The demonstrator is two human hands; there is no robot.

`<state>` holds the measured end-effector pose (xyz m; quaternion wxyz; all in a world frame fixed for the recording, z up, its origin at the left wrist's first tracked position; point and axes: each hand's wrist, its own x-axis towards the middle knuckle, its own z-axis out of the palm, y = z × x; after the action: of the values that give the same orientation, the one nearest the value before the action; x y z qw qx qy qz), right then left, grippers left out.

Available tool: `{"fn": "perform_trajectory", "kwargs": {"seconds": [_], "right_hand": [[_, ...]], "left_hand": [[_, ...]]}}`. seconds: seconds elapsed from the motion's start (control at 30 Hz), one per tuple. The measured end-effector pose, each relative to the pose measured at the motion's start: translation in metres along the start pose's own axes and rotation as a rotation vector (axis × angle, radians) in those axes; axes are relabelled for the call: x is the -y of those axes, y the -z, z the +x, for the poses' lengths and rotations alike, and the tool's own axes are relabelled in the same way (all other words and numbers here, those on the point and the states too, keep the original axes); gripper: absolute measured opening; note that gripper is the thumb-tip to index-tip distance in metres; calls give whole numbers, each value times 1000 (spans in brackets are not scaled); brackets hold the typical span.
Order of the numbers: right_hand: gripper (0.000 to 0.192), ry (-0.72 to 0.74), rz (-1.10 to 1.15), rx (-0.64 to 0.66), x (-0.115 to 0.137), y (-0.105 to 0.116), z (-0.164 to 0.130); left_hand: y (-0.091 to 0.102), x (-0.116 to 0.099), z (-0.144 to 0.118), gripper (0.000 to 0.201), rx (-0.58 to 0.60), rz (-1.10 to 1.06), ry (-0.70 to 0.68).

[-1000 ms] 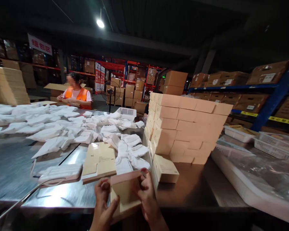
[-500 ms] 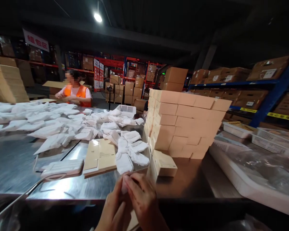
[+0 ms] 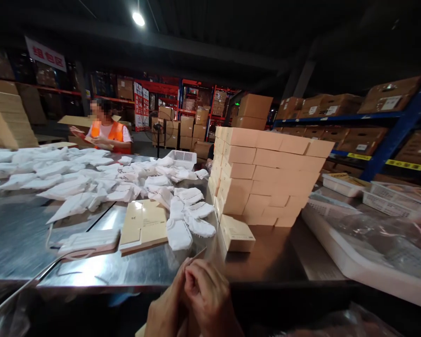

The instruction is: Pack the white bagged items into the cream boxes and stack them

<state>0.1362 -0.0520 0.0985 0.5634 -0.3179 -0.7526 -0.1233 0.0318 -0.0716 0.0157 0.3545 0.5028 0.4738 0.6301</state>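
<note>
Low in the middle, at the near edge of the table, my left hand (image 3: pixel 166 302) and my right hand (image 3: pixel 207 290) are pressed close together. Both are closed on a tan cardboard piece (image 3: pixel 198 254), whose thin edge pokes out above the fingers. My hands hide most of it, so its full shape cannot be made out. Beyond them lie small white packets (image 3: pixel 179 234) in a loose cluster. A flat stack of tan cartons (image 3: pixel 150 222) lies to their left, and one small tan box (image 3: pixel 237 236) sits to their right.
Tan boxes (image 3: pixel 266 175) form a tall stack right of centre. Many white packets (image 3: pixel 73 187) cover the left of the metal table. A white device with a cable (image 3: pixel 91 241) lies near its edge. White trays (image 3: pixel 340 257) stand right. A co-worker in an orange vest (image 3: pixel 117 132) is across the table.
My right hand's fingers have curled in more tightly, and the cardboard edge now shows above them. The co-worker's hands have moved apart, with tan pieces in them. The view has shifted slightly.
</note>
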Motion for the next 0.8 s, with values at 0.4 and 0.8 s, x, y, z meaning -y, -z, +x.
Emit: {"fn": "perform_trajectory", "kwargs": {"seconds": [0.4,0.8], "right_hand": [[20,-18,30,38,-10,14,-16],[41,-1063,535,-527,-89,72,-63]], "left_hand": [[-14,-4,-10,58,47,201,-142],[20,-23,35,47,65,-120,-117]]}}
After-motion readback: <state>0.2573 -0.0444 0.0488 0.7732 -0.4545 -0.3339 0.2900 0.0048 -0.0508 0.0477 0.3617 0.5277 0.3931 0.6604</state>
